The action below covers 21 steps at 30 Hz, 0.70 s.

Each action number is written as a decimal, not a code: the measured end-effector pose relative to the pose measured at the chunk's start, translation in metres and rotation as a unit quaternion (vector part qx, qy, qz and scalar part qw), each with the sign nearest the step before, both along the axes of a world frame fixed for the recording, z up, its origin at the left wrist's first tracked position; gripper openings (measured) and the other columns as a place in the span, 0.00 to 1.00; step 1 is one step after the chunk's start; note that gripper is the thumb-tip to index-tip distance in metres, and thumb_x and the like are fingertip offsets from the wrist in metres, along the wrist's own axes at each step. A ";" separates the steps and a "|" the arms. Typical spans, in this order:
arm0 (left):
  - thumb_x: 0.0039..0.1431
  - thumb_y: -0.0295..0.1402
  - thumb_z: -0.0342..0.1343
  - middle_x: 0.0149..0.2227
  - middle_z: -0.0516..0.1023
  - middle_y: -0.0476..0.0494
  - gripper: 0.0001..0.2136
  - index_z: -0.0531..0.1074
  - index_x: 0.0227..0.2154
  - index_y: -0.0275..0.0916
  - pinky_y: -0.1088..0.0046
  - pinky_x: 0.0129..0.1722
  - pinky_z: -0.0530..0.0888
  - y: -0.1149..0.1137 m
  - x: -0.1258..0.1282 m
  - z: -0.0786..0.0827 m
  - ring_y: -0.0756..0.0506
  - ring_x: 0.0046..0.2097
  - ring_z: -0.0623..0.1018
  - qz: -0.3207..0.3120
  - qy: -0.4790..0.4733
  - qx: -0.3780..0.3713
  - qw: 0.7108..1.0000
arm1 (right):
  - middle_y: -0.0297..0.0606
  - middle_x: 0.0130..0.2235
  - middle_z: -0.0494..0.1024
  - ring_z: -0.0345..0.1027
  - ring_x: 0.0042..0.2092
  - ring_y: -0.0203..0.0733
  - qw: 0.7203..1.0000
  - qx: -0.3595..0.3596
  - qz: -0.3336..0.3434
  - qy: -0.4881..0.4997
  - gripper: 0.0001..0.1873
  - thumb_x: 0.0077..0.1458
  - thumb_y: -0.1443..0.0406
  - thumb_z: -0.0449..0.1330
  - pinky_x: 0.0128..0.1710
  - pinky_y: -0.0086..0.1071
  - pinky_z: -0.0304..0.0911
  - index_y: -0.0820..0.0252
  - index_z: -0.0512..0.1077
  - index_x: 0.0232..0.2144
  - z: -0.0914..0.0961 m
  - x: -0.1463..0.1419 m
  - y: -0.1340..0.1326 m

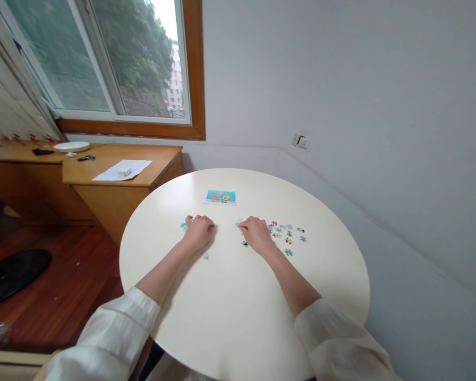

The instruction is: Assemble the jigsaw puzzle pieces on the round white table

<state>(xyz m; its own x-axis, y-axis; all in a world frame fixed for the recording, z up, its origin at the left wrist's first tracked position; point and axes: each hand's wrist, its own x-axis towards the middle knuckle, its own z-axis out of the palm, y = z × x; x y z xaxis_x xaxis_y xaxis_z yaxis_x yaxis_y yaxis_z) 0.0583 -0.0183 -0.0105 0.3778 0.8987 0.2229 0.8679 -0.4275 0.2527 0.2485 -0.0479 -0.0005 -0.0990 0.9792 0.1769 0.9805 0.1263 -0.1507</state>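
Both my hands rest on a round cream table (241, 296). My left hand (199, 232) is curled over some teal puzzle pieces (184, 226), its fingers closed on them. Pinched at the fingertips, my right hand (255, 233) touches a small pale puzzle piece (238, 224). Several loose coloured puzzle pieces (287, 233) lie scattered just right of that hand. One teal piece (206, 256) sits near my left wrist. A small picture card (219, 197) with a cartoon on teal lies flat beyond both hands.
A wooden desk (135, 182) stands to the left under a window, with a sheet of paper (121, 170), a white plate (72, 146) and small dark items. White walls close in on the right; a wall socket (301, 141) sits low. The floor is wood.
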 end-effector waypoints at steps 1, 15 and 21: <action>0.52 0.26 0.44 0.38 0.76 0.42 0.12 0.74 0.29 0.39 0.54 0.45 0.53 0.000 0.000 0.000 0.40 0.44 0.70 0.002 -0.001 0.002 1.000 | 0.43 0.38 0.74 0.64 0.42 0.41 1.000 0.008 0.000 0.001 0.13 0.56 0.65 0.50 0.41 0.32 0.51 0.59 0.75 0.32 0.000 0.000 0.000; 0.52 0.30 0.45 0.35 0.76 0.40 0.11 0.72 0.26 0.38 0.54 0.47 0.54 -0.003 0.002 0.003 0.40 0.43 0.70 0.016 -0.028 0.026 0.999 | 0.38 0.30 0.78 0.68 0.30 0.36 0.925 -0.031 0.012 0.378 0.12 0.47 0.68 0.53 0.29 0.26 0.59 0.62 0.75 0.32 -0.014 0.014 0.014; 0.52 0.30 0.45 0.34 0.76 0.41 0.11 0.72 0.25 0.38 0.54 0.47 0.53 -0.002 0.002 0.002 0.40 0.43 0.71 0.023 -0.028 0.024 0.999 | 0.37 0.28 0.77 0.66 0.28 0.34 0.936 -0.020 -0.004 0.352 0.14 0.47 0.67 0.51 0.28 0.26 0.57 0.63 0.76 0.31 -0.008 0.036 0.019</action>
<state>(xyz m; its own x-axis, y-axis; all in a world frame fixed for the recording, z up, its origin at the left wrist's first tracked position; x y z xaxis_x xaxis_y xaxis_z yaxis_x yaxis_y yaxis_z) 0.0602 -0.0204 -0.0083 0.3222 0.9023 0.2866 0.8719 -0.4007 0.2813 0.2844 -0.0293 -0.0083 0.0354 0.9868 0.1578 0.6369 0.0994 -0.7646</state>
